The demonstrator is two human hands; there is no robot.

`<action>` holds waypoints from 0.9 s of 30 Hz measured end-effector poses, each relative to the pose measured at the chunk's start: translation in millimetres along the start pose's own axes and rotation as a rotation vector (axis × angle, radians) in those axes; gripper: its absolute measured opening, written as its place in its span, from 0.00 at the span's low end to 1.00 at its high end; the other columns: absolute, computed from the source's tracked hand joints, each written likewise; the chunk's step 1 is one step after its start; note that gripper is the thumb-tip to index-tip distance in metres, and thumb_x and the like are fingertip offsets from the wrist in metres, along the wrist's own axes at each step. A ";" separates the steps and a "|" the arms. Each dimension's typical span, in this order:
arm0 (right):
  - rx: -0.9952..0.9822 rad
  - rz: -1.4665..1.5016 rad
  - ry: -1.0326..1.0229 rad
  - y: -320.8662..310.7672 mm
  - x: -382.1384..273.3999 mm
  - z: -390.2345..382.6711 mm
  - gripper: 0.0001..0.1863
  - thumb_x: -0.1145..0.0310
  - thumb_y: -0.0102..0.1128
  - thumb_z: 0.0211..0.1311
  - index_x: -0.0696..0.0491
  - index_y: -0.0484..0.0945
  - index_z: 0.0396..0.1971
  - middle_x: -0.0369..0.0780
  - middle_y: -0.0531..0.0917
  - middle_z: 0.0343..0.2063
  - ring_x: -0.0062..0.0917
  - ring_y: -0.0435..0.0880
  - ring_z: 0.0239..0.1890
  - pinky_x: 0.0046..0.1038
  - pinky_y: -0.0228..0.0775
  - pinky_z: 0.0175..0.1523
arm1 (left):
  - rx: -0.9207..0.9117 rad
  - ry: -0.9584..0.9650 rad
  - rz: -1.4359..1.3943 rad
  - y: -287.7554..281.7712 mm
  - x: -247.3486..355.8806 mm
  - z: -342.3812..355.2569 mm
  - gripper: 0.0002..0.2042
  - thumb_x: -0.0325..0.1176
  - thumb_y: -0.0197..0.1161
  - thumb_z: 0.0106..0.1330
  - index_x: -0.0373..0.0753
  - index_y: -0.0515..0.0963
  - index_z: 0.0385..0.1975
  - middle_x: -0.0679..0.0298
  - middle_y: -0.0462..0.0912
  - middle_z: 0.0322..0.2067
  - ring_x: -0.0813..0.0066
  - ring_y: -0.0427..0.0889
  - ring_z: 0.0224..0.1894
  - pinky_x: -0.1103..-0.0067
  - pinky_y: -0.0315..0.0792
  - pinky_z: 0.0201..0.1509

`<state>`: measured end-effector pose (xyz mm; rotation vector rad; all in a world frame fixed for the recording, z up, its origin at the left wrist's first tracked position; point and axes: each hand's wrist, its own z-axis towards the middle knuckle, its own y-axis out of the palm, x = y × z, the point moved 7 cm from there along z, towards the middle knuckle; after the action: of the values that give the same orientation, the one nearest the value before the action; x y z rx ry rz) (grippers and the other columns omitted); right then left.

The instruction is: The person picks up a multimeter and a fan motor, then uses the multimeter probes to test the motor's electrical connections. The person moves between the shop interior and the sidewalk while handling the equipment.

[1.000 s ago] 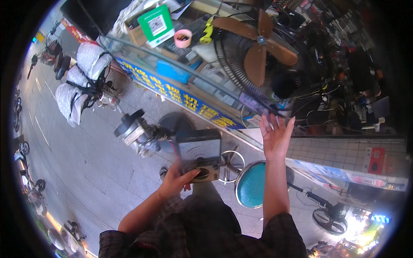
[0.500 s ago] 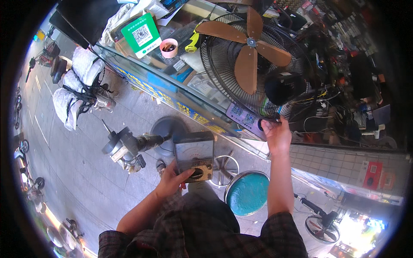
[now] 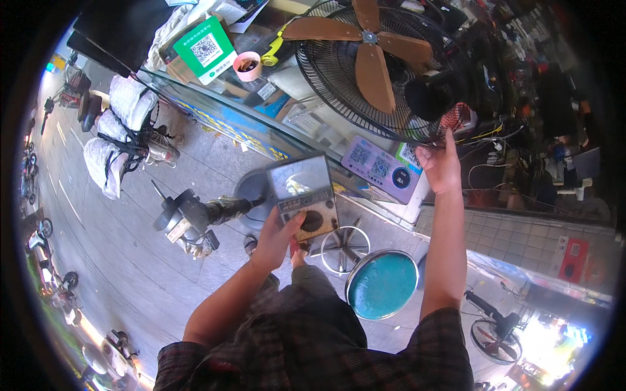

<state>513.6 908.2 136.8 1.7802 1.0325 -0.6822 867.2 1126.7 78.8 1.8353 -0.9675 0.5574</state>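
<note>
In my left hand (image 3: 277, 238) is an analog multimeter (image 3: 313, 203) with a dial window and a round selector knob. My thumb lies beside the knob, and something red shows below the meter. My right hand (image 3: 443, 168) is at the near rim of a large fan with brown blades (image 3: 373, 72) and a black wire guard (image 3: 319, 81). Its thumb and fingers appear closed on the guard's edge; some fingertips are hard to make out. Just left of that hand, a purple card with printed codes (image 3: 380, 169) lies on the counter's edge.
On the glass counter (image 3: 251, 117) stand a green code sign (image 3: 205, 51), a pink cup (image 3: 247, 66) and a yellow-green tool (image 3: 274, 51). Loose wires (image 3: 489, 133) lie right of the fan. Below are a teal stool (image 3: 382, 285) and a standing fan without its guard (image 3: 186, 218).
My right hand has moved farther over the counter and the fan has shifted away, showing more of the purple card. My left hand has raised and tilted the multimeter.
</note>
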 end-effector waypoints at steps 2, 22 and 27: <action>0.056 -0.013 -0.017 2.0 -1.1 -13.4 0.32 0.39 0.57 0.73 0.57 0.74 0.52 0.43 0.81 0.44 0.31 0.86 0.41 0.34 0.84 0.50 | -0.028 -0.032 -0.074 5.2 3.5 12.5 0.18 0.33 0.63 0.77 0.37 0.71 0.62 0.63 0.82 0.51 0.78 0.81 0.49 0.78 0.77 0.49; -0.414 -1.497 -0.883 223.2 113.6 -61.9 0.21 0.71 0.56 0.69 0.59 0.72 0.60 0.51 0.76 0.59 0.43 0.88 0.43 0.37 0.84 0.48 | 0.205 0.335 -0.063 -12.8 77.3 -34.3 0.17 0.37 0.57 0.80 0.36 0.71 0.62 0.57 0.82 0.56 0.66 0.83 0.57 0.67 0.79 0.62; -0.338 -2.030 -0.911 268.6 135.9 5.3 0.23 0.72 0.59 0.65 0.60 0.72 0.59 0.50 0.77 0.57 0.38 0.90 0.42 0.37 0.86 0.45 | 0.302 0.184 0.005 -39.4 41.8 -49.7 0.15 0.35 0.60 0.78 0.36 0.71 0.58 0.58 0.83 0.49 0.70 0.82 0.42 0.72 0.78 0.45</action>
<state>814.3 895.1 145.7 -0.5370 1.7600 -1.9522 925.2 1164.7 109.8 2.0037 -0.7972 0.8990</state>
